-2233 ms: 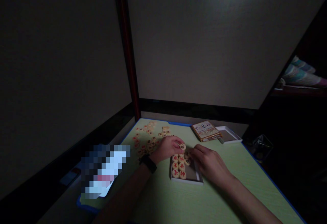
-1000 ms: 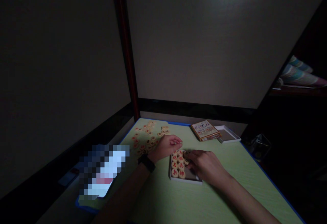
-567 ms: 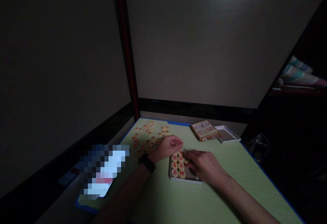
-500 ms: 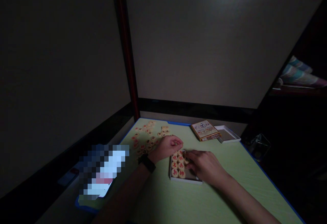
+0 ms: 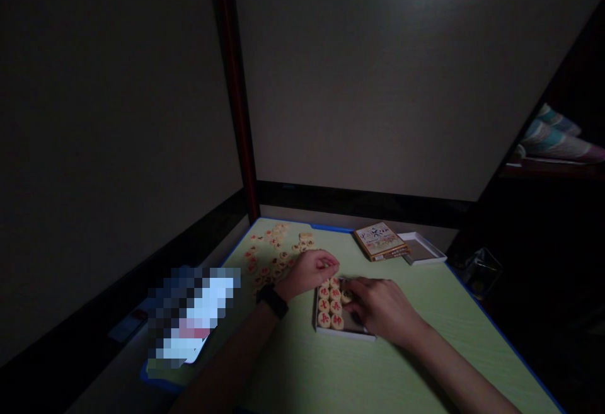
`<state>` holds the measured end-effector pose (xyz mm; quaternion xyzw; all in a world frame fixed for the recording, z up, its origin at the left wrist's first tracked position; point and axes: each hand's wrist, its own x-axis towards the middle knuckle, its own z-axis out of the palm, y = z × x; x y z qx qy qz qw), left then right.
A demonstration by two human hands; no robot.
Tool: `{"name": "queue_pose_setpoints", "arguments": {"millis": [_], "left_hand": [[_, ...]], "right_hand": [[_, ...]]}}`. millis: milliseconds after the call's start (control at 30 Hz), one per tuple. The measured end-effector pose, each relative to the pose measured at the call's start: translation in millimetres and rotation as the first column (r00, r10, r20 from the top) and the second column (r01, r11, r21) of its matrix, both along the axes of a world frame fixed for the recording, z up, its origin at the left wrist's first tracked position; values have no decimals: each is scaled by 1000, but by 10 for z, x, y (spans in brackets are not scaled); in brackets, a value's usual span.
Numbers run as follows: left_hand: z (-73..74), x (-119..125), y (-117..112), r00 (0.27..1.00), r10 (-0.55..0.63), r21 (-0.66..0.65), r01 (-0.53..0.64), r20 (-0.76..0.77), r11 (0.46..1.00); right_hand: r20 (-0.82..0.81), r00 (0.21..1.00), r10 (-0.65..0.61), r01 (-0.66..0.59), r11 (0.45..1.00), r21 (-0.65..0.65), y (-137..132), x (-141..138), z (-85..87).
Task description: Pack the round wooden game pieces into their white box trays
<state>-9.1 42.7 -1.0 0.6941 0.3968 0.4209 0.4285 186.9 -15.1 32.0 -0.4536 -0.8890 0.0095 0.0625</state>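
Across the upper part of the frame stands a dim grey wall [image 5: 363, 92], and under it, from the centre to the bottom, spreads my pale green table [image 5: 312, 373] with its blue edging. At the lower left glows a bright screen [image 5: 208, 313], blurred into blocks; at the right edge lies a striped bundle of fabric [image 5: 558, 137]. My right hand [image 5: 385, 307], right of the lower centre, bends its fingers down over the tray [image 5: 344, 334]; its fingertips are at a dark-marked disc [image 5: 346, 297], and I cannot tell whether they pinch it or only touch it. My left hand [image 5: 309, 270] sits just beyond the tray's far edge, fingers curled in toward the thumb; whether anything is between them I cannot tell. The tray lies flat at the lower centre, two columns of red-marked discs [image 5: 324, 306] along its left side. Right of centre, a printed box [image 5: 380, 241] lies against a shallow white lid [image 5: 423, 249]. A black watch [image 5: 273, 301] circles my left wrist, and left of centre many loose discs [image 5: 283, 255] lie scattered, partly behind my left hand
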Motion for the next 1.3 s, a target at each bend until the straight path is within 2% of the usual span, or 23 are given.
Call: {"name": "queue_pose_setpoints", "arguments": {"millis": [267,567,667,767,833,900,1000,1167,1233,1300], "left_hand": [[-1,-71,75,995,92,55,-93,29,994],[-5,-177,172,980,173,58,-179,101,982],[-9,-187,185,978,181,46,-187,102,981],[48,-229,195,971,204,50,-212,121,976],[126,-312,217,949,270,73,-285,161,956],[208,-442,258,896,390,95,-416,213,904],[271,-685,341,737,622,83,-660,265,747],[202,-971,438,513,822,0,-848,248,529],[174,-994,447,471,854,-9,-875,219,485],[164,-970,444,477,857,9,-875,197,485]], "right_hand": [[-1,1000,-22,22,1000,3,11,-7,-38],[-55,995,-80,79,996,-30,22,65,57],[-14,995,-97,96,995,-21,17,54,60],[42,994,-104,104,994,-13,2,36,54],[53,993,-102,102,995,-8,-2,32,43],[50,995,-91,92,996,-4,3,31,26],[52,996,-75,75,997,1,18,19,-2],[66,995,-73,73,997,-2,28,-14,-24],[79,994,-78,79,997,-3,27,-16,-25],[80,994,-79,79,997,-6,25,-13,-23]]}}
